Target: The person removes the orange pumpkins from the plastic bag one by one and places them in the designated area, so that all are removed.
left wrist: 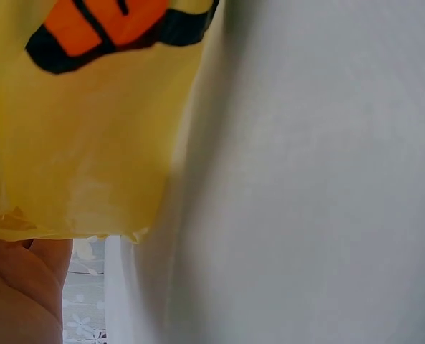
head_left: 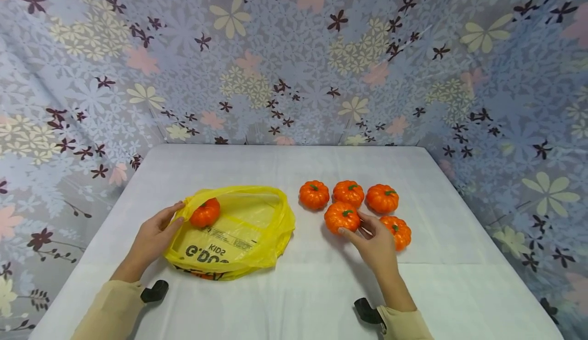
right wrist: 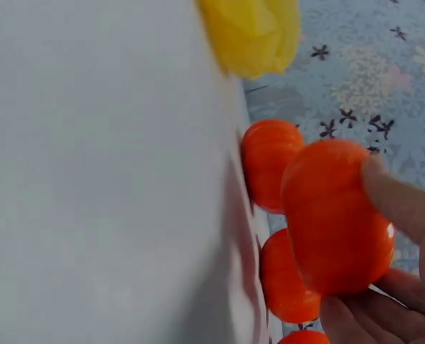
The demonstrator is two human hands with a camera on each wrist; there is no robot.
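Observation:
My right hand (head_left: 377, 240) grips a small orange toy pumpkin (head_left: 342, 217) with a green stem, thumb on the near side and fingers on the far side. In the right wrist view that pumpkin (right wrist: 337, 218) is raised off the white tabletop. My left hand (head_left: 156, 230) pinches the left rim of a yellow plastic bag (head_left: 285, 222), whose mouth is spread toward me. One pumpkin (head_left: 205, 213) lies inside the bag at its left. The left wrist view shows the bag's outside (left wrist: 90, 143) with an orange and black print; the left fingertips are hidden there.
More pumpkins stand right of the bag: one at the left (head_left: 314, 195), one in the middle (head_left: 348, 193), one at the right (head_left: 383, 198), and another (head_left: 397, 233) partly behind my right hand. A white cloth covers the table (head_left: 294, 304); a flowered curtain (head_left: 294, 74) hangs behind it.

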